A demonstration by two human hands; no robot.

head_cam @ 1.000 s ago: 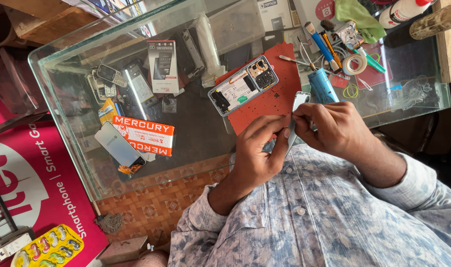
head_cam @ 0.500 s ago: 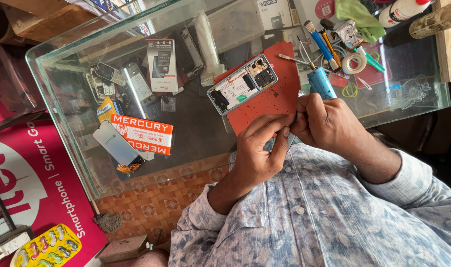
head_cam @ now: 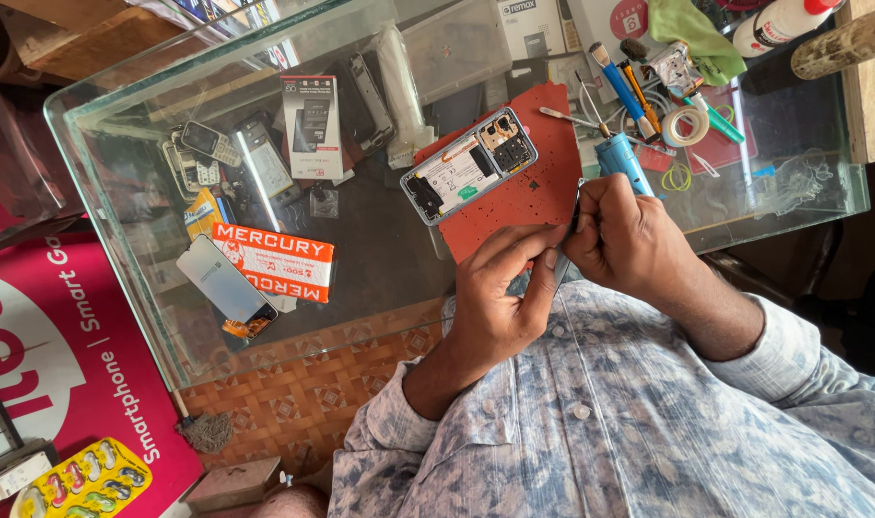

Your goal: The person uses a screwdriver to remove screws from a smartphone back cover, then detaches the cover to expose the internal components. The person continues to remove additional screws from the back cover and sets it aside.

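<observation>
Both hands, left hand [head_cam: 495, 297] and right hand [head_cam: 624, 235], pinch a thin tool [head_cam: 564, 251] at five o'clock from the already opened phone [head_cam: 469, 165], repair unfinished

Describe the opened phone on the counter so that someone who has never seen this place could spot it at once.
Start at the glass counter and find the red work mat near the person's hands. The opened phone lies tilted on that mat's left part. Unlike the phones under the glass, its back is off, so its battery and circuit board show.
</observation>
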